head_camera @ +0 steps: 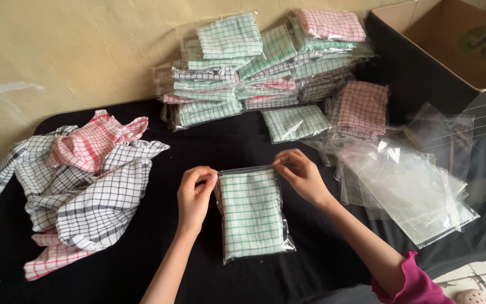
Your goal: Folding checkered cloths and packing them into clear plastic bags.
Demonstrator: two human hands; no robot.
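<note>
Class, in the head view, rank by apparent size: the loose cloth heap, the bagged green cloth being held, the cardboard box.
1. Loose cloth heap
2. Cardboard box, cut off by the frame, so unsure against the heap
3. Bagged green cloth

The cardboard box (451,50) at the upper right runs off the top and right edges, so its full shape and most of its inside stay unseen. The lower packets in the stack of bagged cloths (254,67) at the top centre are covered by those above; only their edges show. In the heap of loose cloths (80,180) at the left, folds bury one another and the count cannot be told. The empty clear bags (406,186) at the right overlap, their outlines lost in glare. Both forearms leave the bottom edge. A pink rounded object (473,296) in the lower right corner is cut off and unidentifiable.
</note>
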